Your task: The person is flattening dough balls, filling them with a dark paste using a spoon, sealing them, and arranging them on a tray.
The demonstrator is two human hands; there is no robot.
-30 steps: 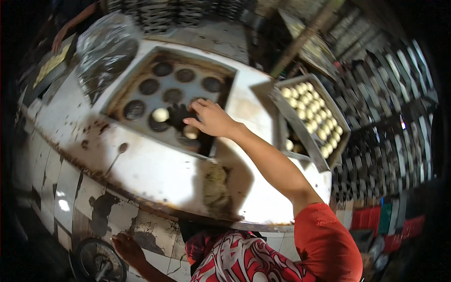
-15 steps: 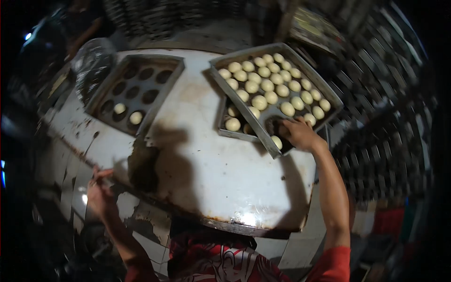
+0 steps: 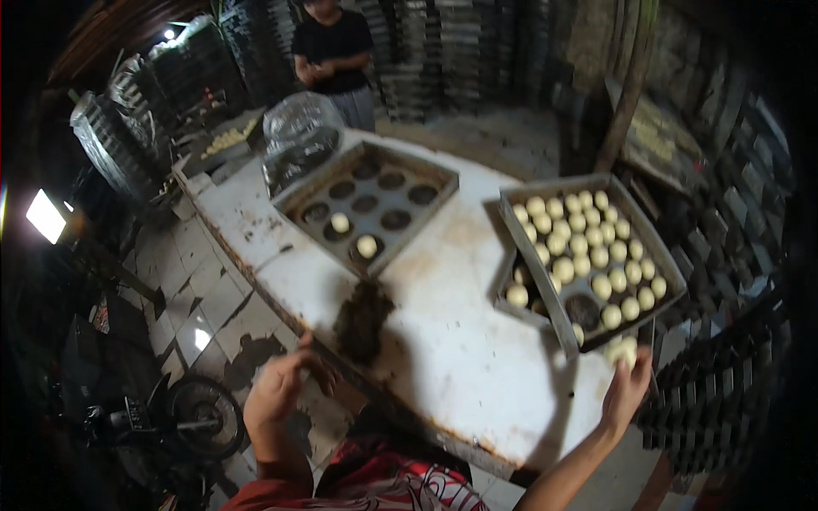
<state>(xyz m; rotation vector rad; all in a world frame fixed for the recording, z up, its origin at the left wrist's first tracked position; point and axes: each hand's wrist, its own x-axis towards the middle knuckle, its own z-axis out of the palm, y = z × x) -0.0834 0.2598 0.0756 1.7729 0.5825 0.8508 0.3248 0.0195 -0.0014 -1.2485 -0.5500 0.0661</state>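
My right hand (image 3: 625, 387) holds a blurred dough ball (image 3: 620, 351) at the near corner of a metal tray of pale dough balls (image 3: 600, 256). That tray rests askew on another tray (image 3: 526, 312), which also has dough balls. My left hand (image 3: 283, 385) is open, fingers loosely bent, over the table's front edge with nothing in it. Left of the stack, a metal mould tray (image 3: 407, 238) with round dark hollows holds two dough balls (image 3: 366, 247). A dark greenish heap (image 3: 362, 319) lies on the white table (image 3: 443, 366) above my left hand.
A person in a dark top (image 3: 336, 47) stands behind the table, near a clear plastic bag (image 3: 298, 123) and another tray of dough (image 3: 226, 145). A wooden post (image 3: 626, 102) and stacked metal pans (image 3: 711, 392) are at right; a motorcycle (image 3: 192, 422) is at lower left.
My right hand has gone from the mould tray into the dough tray and is now lifted at its corner with a ball. My left hand has come up and right. The view has shifted.
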